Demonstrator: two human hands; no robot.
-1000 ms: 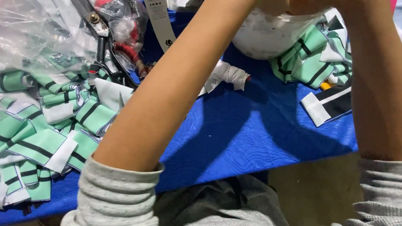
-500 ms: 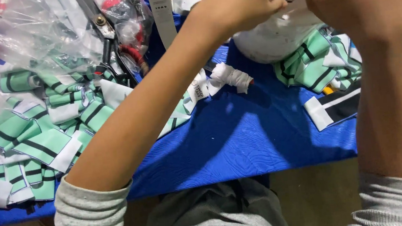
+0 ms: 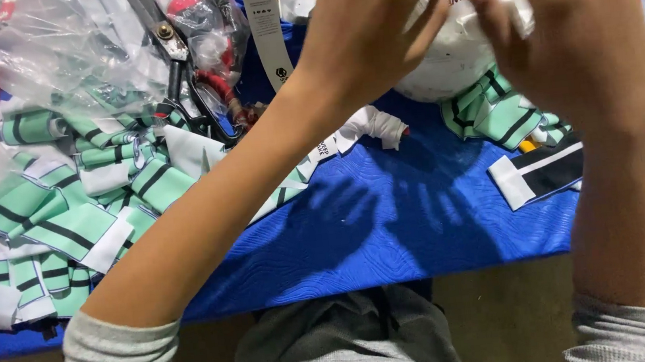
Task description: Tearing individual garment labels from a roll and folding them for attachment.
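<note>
Reaching up over the blue cloth [image 3: 391, 222], both forearms rise from grey sleeves toward one white rounded bundle [image 3: 457, 55] at the table's far edge. Left hand [image 3: 370, 28] has its fingers curled loosely against the bundle's left side; right hand [image 3: 575, 39] pinches white fabric at its top. One pair of scissors [image 3: 183, 68] lies among many green striped strips [image 3: 63, 216], too heaped to count

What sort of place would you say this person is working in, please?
Probably a garment or textile workbench: heaps of green striped fabric pieces, large scissors and clear plastic bags lie on a blue cloth-covered table, and both hands handle white fabric.
</note>
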